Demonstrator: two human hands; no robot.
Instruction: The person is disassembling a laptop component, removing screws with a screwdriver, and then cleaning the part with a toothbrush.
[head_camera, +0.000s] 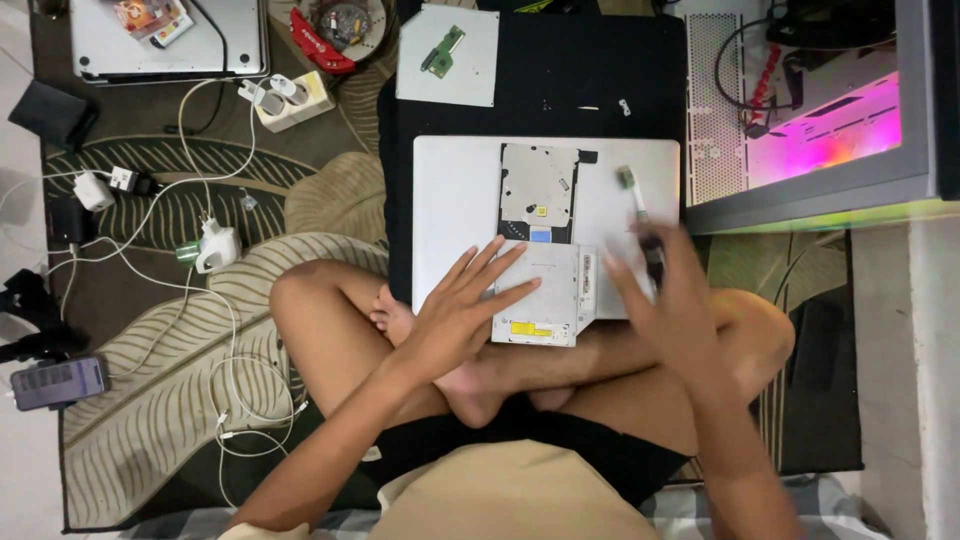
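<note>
Down on the floor, a person sits cross-legged on a leaf-patterned rug (160, 400) with a silver laptop (455, 210) lying lid-down in front of the knees, on a black mat (560, 80). A flat optical drive (545, 295) rests on the laptop's near edge, partly over the open bay (538, 190) in the case.

The left hand (455, 315) lies flat with fingers (500, 265) spread wide, the fingertips touching the drive's left half; it grips nothing. The right hand (670, 295) is blurred, just right of the drive, closed around the dark handle of a small brush (633, 195) whose pale shaft and greenish head point away over the laptop's right part. How tightly its fingers close cannot be told through the blur.

Beyond the laptop a white sheet (450, 60) carries a small green circuit board (441, 50). To the left lie white cables, chargers (215, 248) and a power strip (285, 100); a second laptop (170, 40) sits top left. A computer case (820, 110) glowing pink stands at right.
</note>
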